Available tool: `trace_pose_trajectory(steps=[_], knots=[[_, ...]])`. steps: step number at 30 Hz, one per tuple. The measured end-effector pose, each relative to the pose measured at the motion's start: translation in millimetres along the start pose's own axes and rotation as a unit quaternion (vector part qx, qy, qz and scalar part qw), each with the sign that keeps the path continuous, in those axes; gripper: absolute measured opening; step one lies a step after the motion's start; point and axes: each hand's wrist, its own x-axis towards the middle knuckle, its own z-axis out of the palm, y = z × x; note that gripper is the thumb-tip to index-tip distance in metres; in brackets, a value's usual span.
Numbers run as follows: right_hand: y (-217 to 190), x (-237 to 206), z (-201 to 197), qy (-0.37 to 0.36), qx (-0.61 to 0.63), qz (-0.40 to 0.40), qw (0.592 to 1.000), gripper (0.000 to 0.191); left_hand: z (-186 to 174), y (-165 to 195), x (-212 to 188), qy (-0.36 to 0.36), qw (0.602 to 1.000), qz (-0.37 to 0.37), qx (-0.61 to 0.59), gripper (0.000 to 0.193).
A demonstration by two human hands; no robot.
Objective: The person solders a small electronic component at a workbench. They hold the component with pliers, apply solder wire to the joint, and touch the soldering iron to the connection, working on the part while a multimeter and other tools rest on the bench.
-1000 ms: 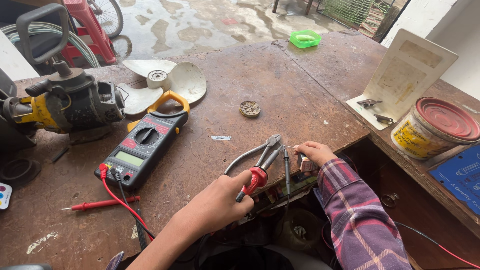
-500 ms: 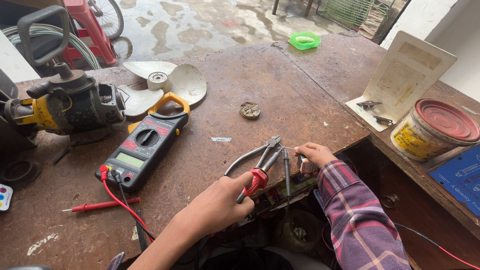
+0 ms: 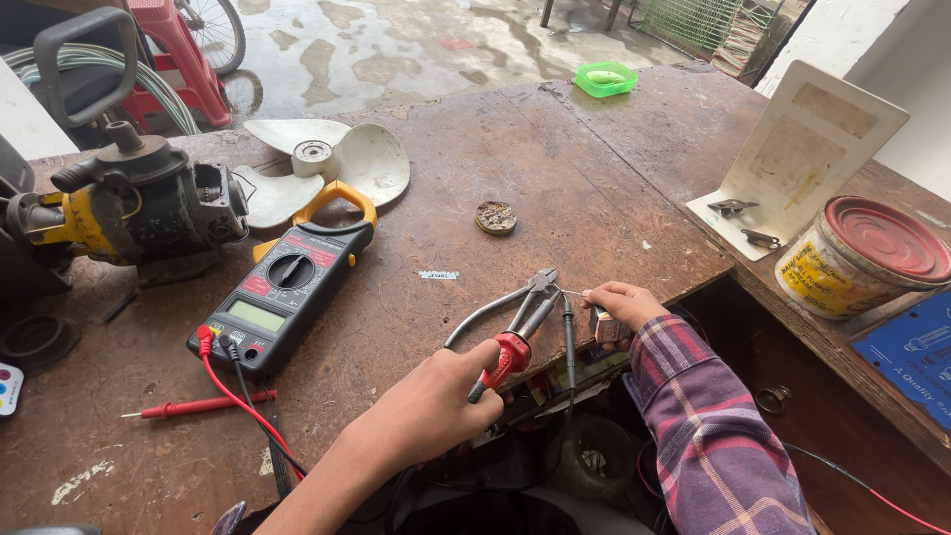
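A view from above a worn brown wooden workbench [image 3: 416, 327], looking down at two bare hands working at its near edge. The left hand [image 3: 446, 401] has its fingers wrapped shut around the red-sleeved handles of a pair of steel pliers [image 3: 520, 322], whose nose points away from the person and pinches a thin, pale wire [image 3: 573, 293]. The right hand [image 3: 619, 302], in a purple plaid sleeve, pinches thumb and fingertips together on the wire's other end, beside a small pale boxy component [image 3: 606, 325]; whether it also grips that part cannot be told. A slim black test probe [image 3: 569, 342] lies just beside the pliers. The wire looks very light and easily bent, likely to kink or snap if pulled hard, so a hold close to the plier tips seems safest; the pliers are stiff and heavy, best gripped on the rubbery handles. Farther left sit a black clamp meter with orange jaw [image 3: 287, 287], a red probe [image 3: 198, 404], a grimy yellow-and-black motor [image 3: 129, 208] and a white fan blade [image 3: 327, 163].
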Motion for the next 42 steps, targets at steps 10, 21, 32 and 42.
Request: trace_pose_trajectory(steps=[10, 21, 32, 42], knots=[[-2.7, -3.5, 1.1, 0.002, -0.009, -0.003, 1.0, 0.02, 2.4, -2.5, 1.4, 0.007, 1.0, 0.008, 0.005, 0.028], [-4.4, -8.5, 0.3, 0.013, -0.005, 0.007, 1.0, 0.019, 0.6, 0.0, 2.1, -0.009, 1.0, 0.004, 0.004, 0.029], [-4.9, -6.1, -2.0, 0.012, -0.017, 0.011, 1.0, 0.019, 0.6, 2.0, 1.5, -0.015, 1.0, -0.004, 0.006, 0.028], [-3.8, -6.2, -2.1, 0.005, -0.016, 0.001, 1.0, 0.021, 1.1, 4.0, 1.6, -0.019, 1.0, -0.009, 0.006, 0.027]])
